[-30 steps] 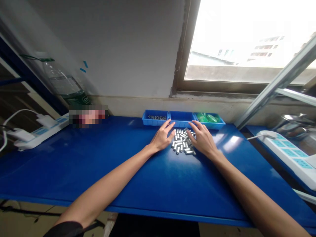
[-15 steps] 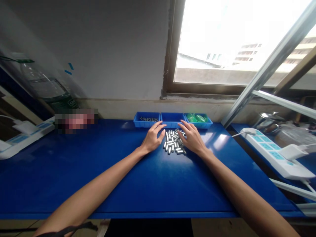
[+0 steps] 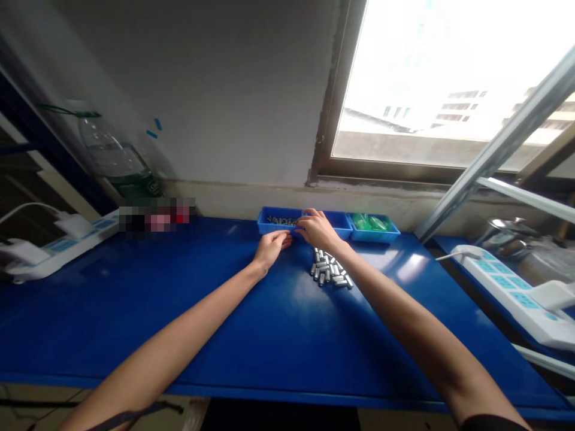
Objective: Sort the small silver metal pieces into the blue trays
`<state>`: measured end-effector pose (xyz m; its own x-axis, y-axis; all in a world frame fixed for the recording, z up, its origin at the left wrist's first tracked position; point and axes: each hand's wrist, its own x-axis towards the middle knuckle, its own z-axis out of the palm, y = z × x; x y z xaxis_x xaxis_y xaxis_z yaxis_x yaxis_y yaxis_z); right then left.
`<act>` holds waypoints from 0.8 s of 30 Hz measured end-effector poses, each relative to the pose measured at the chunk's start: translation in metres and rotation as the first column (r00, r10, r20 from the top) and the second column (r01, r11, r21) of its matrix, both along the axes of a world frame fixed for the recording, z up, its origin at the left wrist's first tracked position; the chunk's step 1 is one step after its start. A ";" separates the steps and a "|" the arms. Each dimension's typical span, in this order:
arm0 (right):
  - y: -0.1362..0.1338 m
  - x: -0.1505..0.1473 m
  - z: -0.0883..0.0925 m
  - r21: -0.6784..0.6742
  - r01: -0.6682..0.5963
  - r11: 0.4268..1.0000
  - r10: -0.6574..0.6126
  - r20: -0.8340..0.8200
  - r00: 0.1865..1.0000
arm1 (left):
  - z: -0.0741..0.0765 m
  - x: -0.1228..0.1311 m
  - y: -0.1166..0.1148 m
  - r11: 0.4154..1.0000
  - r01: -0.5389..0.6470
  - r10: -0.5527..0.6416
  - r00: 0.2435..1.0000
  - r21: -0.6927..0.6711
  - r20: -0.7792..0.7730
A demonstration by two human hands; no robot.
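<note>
Blue tabletop (image 3: 291, 335) spreads before you. Your right hand (image 3: 318, 229) reaches leftward, arched fingers-down over the far bins (image 3: 272, 228); your left hand (image 3: 269, 248) slants inward just nearer. Whether either grips anything, I can't tell. Nearer than your right hand, shiny silver cylinders (image 3: 327, 275) lie flat, long axes pointing mixed ways.

One left hand (image 3: 269, 250), one right hand (image 3: 318, 230), three bins (image 3: 375, 236) and one table (image 3: 224, 347); over a dozen pins (image 3: 322, 278), some hidden, so no exact count; small parts (image 3: 283, 221) in one bin, too tiny to count; two power strips (image 3: 539, 326), one bottle (image 3: 108, 149), two blue tapes (image 3: 158, 124), one window (image 3: 404, 72)
</note>
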<state>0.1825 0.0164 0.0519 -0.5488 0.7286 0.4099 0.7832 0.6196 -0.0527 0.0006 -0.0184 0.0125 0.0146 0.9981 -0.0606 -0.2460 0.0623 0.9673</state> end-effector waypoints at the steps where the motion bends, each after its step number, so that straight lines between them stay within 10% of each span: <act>1: 0.004 -0.003 -0.001 -0.009 -0.010 1.000 0.010 -0.027 1.000 | 0.002 0.000 0.000 0.999 0.007 -0.006 1.000 -0.036 0.028; 9: -0.021 -0.003 0.014 0.156 -0.142 0.977 0.191 -0.366 0.911 | 0.016 -0.005 -0.011 0.952 0.203 -0.109 0.924 -0.228 0.367; 15: -0.058 0.002 0.032 0.008 -0.263 0.965 0.248 -0.362 0.899 | 0.023 -0.006 -0.009 0.986 0.164 -0.135 0.836 -0.006 0.531; 21: -0.080 0.033 0.010 0.051 -0.088 0.995 0.102 -0.422 0.901 | 0.026 -0.014 -0.008 0.986 0.142 -0.167 0.897 0.091 0.410; 24: -0.096 0.039 -0.010 0.012 -0.148 0.989 0.147 -0.202 0.968 | 0.026 -0.015 -0.009 0.983 0.154 -0.180 0.915 0.099 0.361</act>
